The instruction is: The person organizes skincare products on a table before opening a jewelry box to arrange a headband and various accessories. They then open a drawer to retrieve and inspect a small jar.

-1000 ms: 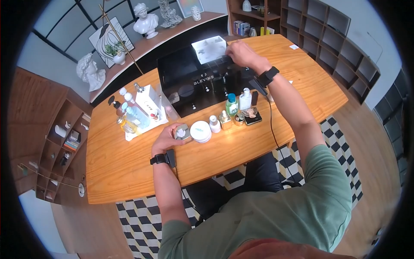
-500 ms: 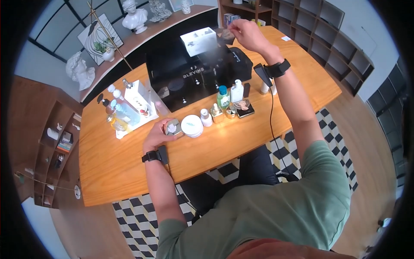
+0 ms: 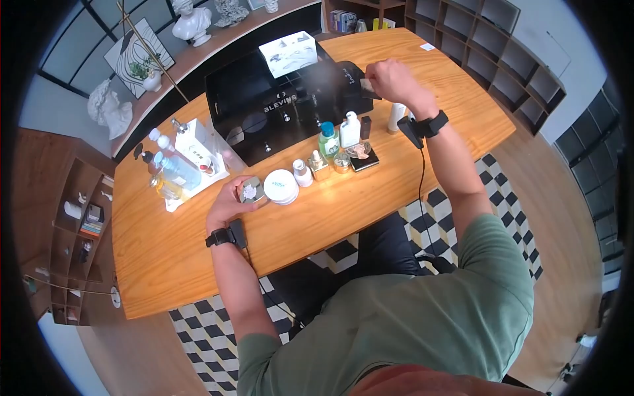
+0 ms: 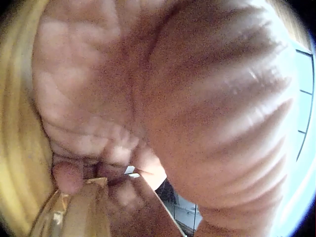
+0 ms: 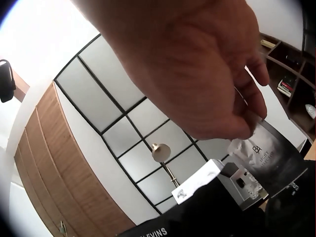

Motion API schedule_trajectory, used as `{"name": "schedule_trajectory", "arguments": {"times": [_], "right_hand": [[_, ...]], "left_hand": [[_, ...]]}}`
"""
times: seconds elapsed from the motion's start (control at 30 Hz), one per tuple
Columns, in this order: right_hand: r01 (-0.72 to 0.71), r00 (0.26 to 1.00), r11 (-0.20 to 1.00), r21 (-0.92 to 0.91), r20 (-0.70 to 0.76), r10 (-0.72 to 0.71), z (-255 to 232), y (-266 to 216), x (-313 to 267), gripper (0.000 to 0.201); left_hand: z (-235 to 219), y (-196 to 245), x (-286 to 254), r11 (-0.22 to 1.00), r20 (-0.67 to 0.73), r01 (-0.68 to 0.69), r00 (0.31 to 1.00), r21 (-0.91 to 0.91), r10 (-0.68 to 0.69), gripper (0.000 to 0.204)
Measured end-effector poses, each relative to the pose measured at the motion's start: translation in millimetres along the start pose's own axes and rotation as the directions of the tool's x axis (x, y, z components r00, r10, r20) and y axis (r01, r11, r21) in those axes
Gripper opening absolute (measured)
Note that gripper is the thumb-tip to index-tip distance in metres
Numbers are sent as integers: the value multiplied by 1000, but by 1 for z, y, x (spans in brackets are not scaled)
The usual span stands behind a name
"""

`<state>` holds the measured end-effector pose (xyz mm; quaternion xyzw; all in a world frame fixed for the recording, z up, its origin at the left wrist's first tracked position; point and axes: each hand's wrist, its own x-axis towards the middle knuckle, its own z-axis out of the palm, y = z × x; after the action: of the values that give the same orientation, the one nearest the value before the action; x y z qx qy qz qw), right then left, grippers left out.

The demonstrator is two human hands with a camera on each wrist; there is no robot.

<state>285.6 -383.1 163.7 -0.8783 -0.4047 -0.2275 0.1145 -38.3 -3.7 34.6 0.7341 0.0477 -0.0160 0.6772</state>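
My left hand (image 3: 226, 205) curls round a small square glass-like item (image 3: 251, 191) with a pale flower shape on top, beside a white round jar (image 3: 281, 187). In the left wrist view the palm (image 4: 108, 84) fills the picture, with a clear gold-edged piece (image 4: 81, 212) below it. My right hand (image 3: 398, 82) is raised at the right end of a black case marked BLEVINS (image 3: 254, 105). In the right wrist view its fingertips pinch the top edge of a small silver-grey printed sachet (image 5: 269, 158), which hangs down over something black.
A white marbled box (image 3: 289, 54) stands on the case. Along its front are a green bottle (image 3: 329, 140), a white bottle (image 3: 350, 130), a black compact (image 3: 364, 158) and small bottles. Several pump bottles share a white tray (image 3: 196, 188) at left. A cable hangs from the right wrist.
My right hand has gone from beside the marbled box to the case's right end, the sachet now in its fingers. The head view has shifted; my left hand keeps its hold.
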Motion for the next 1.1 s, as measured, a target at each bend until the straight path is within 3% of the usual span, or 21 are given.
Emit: {"name": "schedule_trajectory", "arguments": {"times": [0.1,0.3,0.53,0.63,0.8,1.1], "right_hand": [[27,996,1000,-8,84,-26,-4,-10,-9,12],[51,998,999,7,-33,-51,2,-11,-20,13],[18,999,998,-58,-35,-20,2,-27,-34,15],[11,999,992,-127,44,-6,11,-25,-39,17],[19,997,998,-60,-69,-24,21,-26,-48,19],[-98,995,984,152,-9,101,28,-37,-73,11]], "left_hand": [[0,0,-1,1000,-6,16,1000,12,-16,76],[1,-1,0,1000,-15,16,1000,-7,-16,75],[0,-2,0,1000,-18,14,1000,-15,-14,74],[0,-2,0,1000,-14,9,1000,-23,-10,75],[2,-1,0,999,-9,9,1000,-33,-9,75],[4,4,-2,999,-10,23,1000,-42,-24,75]]}}
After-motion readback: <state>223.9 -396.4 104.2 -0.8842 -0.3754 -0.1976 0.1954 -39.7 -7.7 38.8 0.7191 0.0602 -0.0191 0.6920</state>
